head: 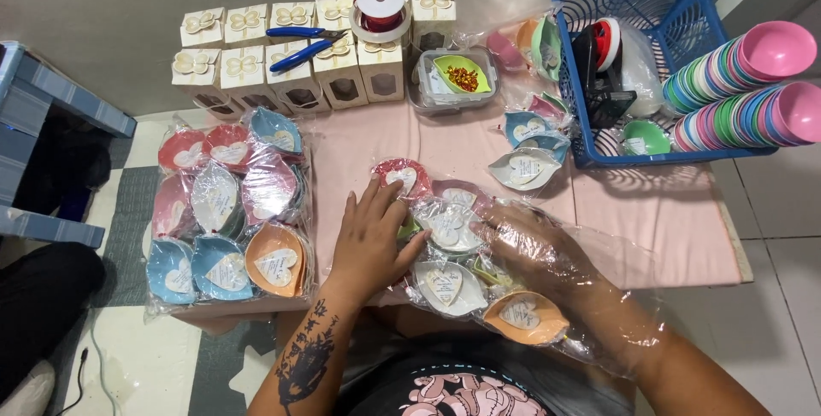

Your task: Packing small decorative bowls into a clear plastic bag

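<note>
My left hand (374, 241) lies flat on a clear plastic bag (590, 296) with its fingers spread, touching a red leaf-shaped dish (402, 175) with a heart card inside. My right hand (530, 249) is inside the bag, fingers apart, pressing on white dishes (449, 228). More wrapped dishes lie near my body: a white one (446, 286) and an orange one (526, 315). All rest on a pink table (650, 228).
A packed bag of coloured dishes (231, 219) lies at the left. Cream gift boxes (295, 61) stand at the back with blue pliers (304, 44) and a red wire spool (380, 10). A bead container (453, 78), a blue basket (633, 48) and stacked bowls (744, 82) sit at the right.
</note>
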